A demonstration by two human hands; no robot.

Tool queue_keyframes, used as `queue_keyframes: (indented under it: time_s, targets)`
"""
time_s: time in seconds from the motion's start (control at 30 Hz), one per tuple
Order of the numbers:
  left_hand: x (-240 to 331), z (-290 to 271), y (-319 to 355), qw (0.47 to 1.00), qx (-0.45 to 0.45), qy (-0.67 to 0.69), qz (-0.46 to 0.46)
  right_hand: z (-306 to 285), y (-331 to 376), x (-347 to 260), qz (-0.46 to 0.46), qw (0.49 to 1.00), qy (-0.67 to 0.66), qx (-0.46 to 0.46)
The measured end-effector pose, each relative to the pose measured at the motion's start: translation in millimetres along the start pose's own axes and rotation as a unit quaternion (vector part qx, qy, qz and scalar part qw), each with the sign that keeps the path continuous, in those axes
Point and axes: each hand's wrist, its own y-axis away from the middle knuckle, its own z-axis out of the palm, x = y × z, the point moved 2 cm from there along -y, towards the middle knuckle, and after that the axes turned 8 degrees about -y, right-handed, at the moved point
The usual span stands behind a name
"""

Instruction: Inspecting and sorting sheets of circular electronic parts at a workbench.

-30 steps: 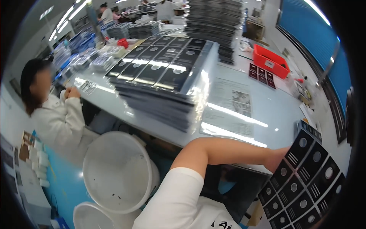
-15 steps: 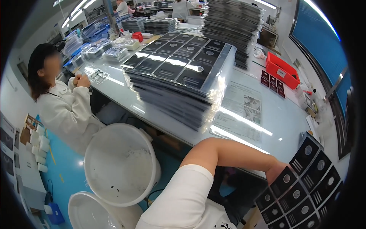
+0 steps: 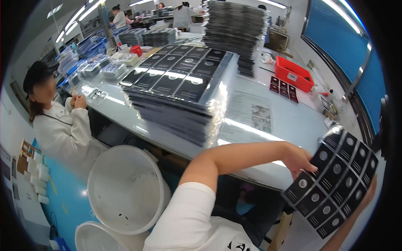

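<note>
A flexible black sheet (image 3: 343, 180), printed as a grid of small panels with pale round spots and short lines, is held tilted at the right, past the table edge. My left hand (image 3: 298, 160) grips its left edge, thumb on top and fingers underneath. Along the far right edge lies my right hand (image 3: 369, 193), mostly hidden behind the sheet; its fingers are closed against that edge. On the table in front stands a thick stack of similar black sheets (image 3: 176, 79), with clear film around their edges.
A taller stack (image 3: 234, 33) rises behind. To the right are a red bin (image 3: 293, 75) and small dark cards (image 3: 284, 89). A printed page (image 3: 247, 115) lies on the table (image 3: 159, 136). White tubs (image 3: 125, 188) stand on the floor at left, near a seated co-worker (image 3: 58, 117).
The black sheet has turned and come up more fully into view. My left thumb now shows on its edge, and my right hand has appeared. The whole view has shifted slightly right.
</note>
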Motion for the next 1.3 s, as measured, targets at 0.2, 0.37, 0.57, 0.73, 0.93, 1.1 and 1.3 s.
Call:
queue_keyframes:
  time_s: [0.2,0.37,0.57,0.73,0.93,1.1,1.3]
  targets:
    - [-14,-27,58,0.98,0.194,0.042,-0.011,133,-34,-19,0.316,0.804,-0.487,-0.129]
    - [-43,-56,80,0.933,0.353,0.032,-0.068,218,-43,-72,0.225,0.828,-0.474,-0.2]
    - [-49,-68,52,0.847,0.484,-0.182,-0.122,276,-24,-86,0.119,0.907,-0.261,-0.308]
    - [-37,-76,29,0.688,0.54,-0.45,-0.18,257,-29,-138,-0.027,0.897,-0.242,-0.368]
    - [-81,-114,-28,0.582,0.53,-0.578,-0.214,283,18,-133,-0.058,0.873,-0.292,-0.386]
    - [-92,-100,-62,0.52,0.509,-0.654,-0.205,334,55,-117,0.024,0.87,-0.344,-0.351]
    - [-106,-83,-94,0.459,0.471,-0.7,-0.279,363,98,-95,0.15,0.857,-0.371,-0.323]
